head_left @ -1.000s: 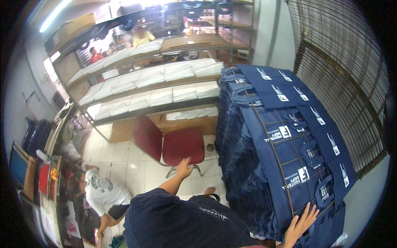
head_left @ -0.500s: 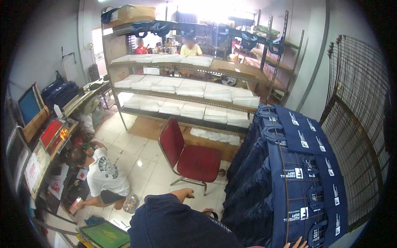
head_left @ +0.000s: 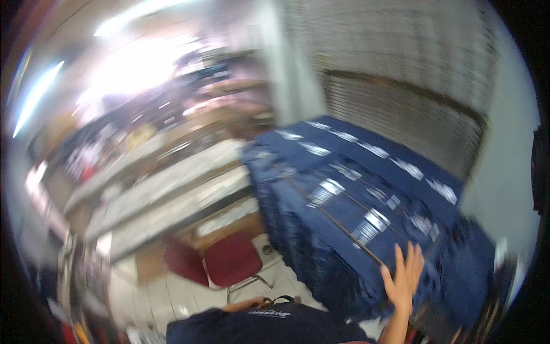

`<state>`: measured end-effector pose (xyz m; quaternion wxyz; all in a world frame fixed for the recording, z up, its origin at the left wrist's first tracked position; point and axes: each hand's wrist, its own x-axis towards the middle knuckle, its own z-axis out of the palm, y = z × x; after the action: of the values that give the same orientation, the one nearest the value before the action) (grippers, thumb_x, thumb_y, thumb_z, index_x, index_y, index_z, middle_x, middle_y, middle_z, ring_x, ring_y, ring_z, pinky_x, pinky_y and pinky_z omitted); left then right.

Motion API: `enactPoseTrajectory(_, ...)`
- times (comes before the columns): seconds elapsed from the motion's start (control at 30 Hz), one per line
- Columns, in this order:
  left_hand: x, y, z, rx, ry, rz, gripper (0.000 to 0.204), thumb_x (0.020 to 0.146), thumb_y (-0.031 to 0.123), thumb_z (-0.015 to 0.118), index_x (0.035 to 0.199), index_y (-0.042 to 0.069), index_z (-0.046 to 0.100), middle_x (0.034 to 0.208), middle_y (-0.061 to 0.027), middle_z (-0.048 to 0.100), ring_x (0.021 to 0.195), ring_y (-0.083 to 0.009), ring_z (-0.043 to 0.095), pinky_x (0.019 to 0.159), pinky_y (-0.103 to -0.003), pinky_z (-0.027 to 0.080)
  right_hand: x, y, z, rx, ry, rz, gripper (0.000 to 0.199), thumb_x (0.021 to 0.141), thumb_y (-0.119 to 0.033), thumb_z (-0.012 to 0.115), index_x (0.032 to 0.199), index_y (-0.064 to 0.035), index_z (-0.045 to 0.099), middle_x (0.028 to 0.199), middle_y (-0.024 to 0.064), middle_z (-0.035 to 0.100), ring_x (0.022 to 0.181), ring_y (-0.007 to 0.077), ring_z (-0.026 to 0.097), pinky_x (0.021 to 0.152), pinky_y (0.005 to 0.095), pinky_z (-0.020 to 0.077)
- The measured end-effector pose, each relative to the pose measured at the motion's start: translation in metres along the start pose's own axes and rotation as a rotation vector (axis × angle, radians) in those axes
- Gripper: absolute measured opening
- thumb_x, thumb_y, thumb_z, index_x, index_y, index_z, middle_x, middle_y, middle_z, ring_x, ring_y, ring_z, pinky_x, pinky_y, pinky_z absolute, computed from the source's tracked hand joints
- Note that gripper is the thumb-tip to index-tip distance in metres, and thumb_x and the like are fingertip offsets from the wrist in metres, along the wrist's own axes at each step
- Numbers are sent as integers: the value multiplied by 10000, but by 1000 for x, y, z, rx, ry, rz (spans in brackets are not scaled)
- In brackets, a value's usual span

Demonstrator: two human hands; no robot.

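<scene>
My right hand (head_left: 403, 275) reaches up from the lower edge, fingers spread apart, over the near part of a rack of navy fabric pieces (head_left: 338, 212) with white print. They look like bags with cut-out handles, and nothing is in that hand. Whether the palm touches the fabric I cannot tell. Thin rusty rods (head_left: 329, 215) lie across the pieces. Beyond my dark shirt (head_left: 258, 325), my left hand (head_left: 259, 302) shows small and blurred beside a black band (head_left: 282, 298); its fingers do not show clearly.
A red chair (head_left: 232, 259) stands on the tiled floor left of the fabric rack. Shelves with white stacks (head_left: 166, 183) run behind it. A tall wire rack (head_left: 401, 97) leans at the far right wall. Blurred people are beyond the shelves.
The view has swung to the right and blurred. More of my right hand shows, spread over the navy pieces. The person in white crouching at the left is no longer visible.
</scene>
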<state>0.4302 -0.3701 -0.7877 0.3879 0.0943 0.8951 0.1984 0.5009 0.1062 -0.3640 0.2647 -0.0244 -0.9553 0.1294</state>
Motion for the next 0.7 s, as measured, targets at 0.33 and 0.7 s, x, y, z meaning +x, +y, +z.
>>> enactPoseTrajectory(0.33,48,19,-69,154,-254,109,545,859,446,593,1277,100,532,1178,-198,600,1077,-329,580,878,-373,469,-10,32,18,34,95,91,707,858,-614,448,1390,-150,415,1449,247,293,1395,389,158,1131,509,95)
enactPoseTrajectory(0.7,141,129,-82,246,-78,686,496,886,413,572,1257,85,547,1172,-179,613,1047,-333,600,873,-378,465,-26,53,0,471,370,73,684,780,-465,665,1336,-116,476,1412,207,366,1360,375,267,1116,508,156)
